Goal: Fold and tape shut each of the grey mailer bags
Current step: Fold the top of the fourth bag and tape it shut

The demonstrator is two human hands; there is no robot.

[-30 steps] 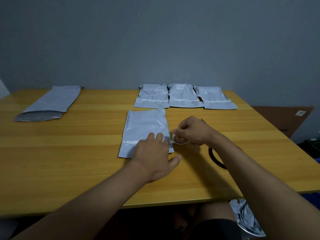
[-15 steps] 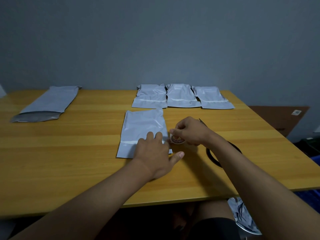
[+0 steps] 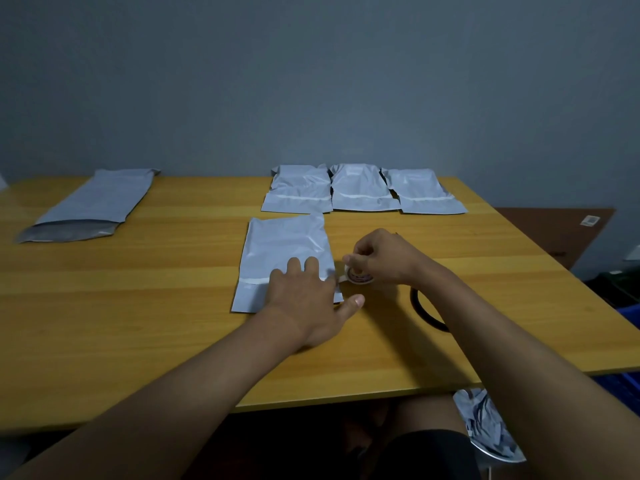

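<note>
A folded grey mailer bag (image 3: 284,251) lies in the middle of the wooden table (image 3: 138,306), a strip of tape running across its lower part. My left hand (image 3: 308,299) presses flat on the bag's lower right corner, fingers straight. My right hand (image 3: 377,258) grips a small tape roll (image 3: 360,277) just off the bag's right edge, tape stretched to the bag. Three folded, taped bags (image 3: 360,192) sit in a row at the back. An unfolded bag (image 3: 93,202) lies at the far left.
A black ring-shaped object (image 3: 424,313) lies on the table under my right forearm. Below the table's front edge at the right, a container holds crumpled grey plastic (image 3: 485,420). A brown cardboard sheet (image 3: 554,230) leans beyond the right edge.
My hands stay almost in place; the tape roll in my right hand stays beside the bag's right edge while my left hand keeps pressing the bag.
</note>
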